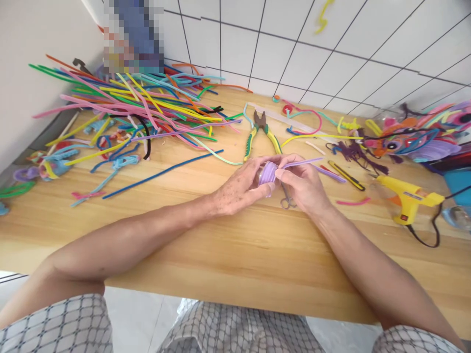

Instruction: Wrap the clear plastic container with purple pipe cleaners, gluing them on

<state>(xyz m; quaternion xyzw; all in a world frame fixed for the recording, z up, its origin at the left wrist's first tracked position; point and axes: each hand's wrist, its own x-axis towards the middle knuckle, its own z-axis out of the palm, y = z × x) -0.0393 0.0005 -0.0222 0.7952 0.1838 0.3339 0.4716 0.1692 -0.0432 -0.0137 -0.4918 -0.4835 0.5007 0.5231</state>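
Between my two hands, above the middle of the table, is a small roundish piece wrapped in purple pipe cleaner point(269, 174). My left hand point(239, 189) is closed around it, thumb along its lower edge. With thumb and fingers, my right hand point(300, 184) pinches the purple strand at the piece's right side; a loose purple end point(307, 162) sticks out to the right. Scissors point(286, 202) lie partly hidden under my right hand, only their handle loops showing clearly. Just beyond the hands rest pliers point(260, 130) with green and yellow handles.
A large heap of coloured pipe cleaners point(147, 105) covers the back left. Small pipe-cleaner figures point(61, 164) lie at the left. On the right are a yellow glue gun point(408, 196) with a black cord, a yellow utility knife point(346, 175) and a colourful fish-like figure point(405, 137). A tiled wall point(287, 44) stands behind.
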